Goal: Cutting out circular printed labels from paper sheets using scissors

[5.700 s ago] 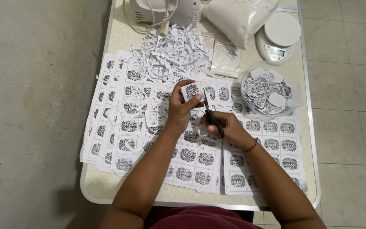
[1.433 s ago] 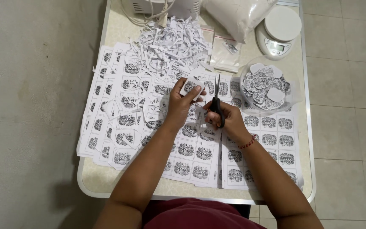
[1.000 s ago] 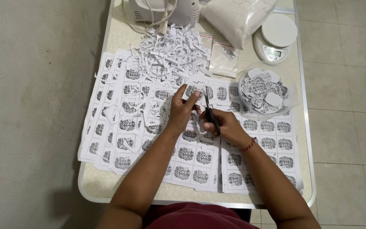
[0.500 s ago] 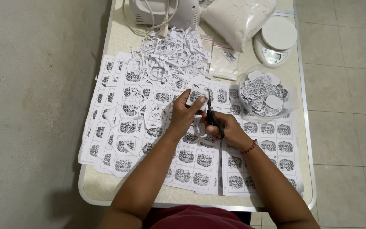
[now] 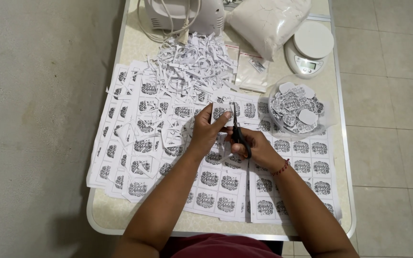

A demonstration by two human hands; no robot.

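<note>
The scissors' [image 5: 237, 134] handles hide inside the right hand [image 5: 254, 148]; beyond the fingers, the appliance [image 5: 182, 14] and bag [image 5: 268, 21] are cropped.

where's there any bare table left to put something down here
Little. A bare strip runs along the near edge of the table, left of the forearms, below the printed sheets. Another small patch lies between the scale and the bowl of cutouts. The middle is crowded: sheets, paper scraps, both hands.

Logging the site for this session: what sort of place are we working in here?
Probably a home craft or small packing setup, not a factory: a folding table on tiled floor, covered in printed label sheets, with a kitchen scale and a bag of white powder.
</note>
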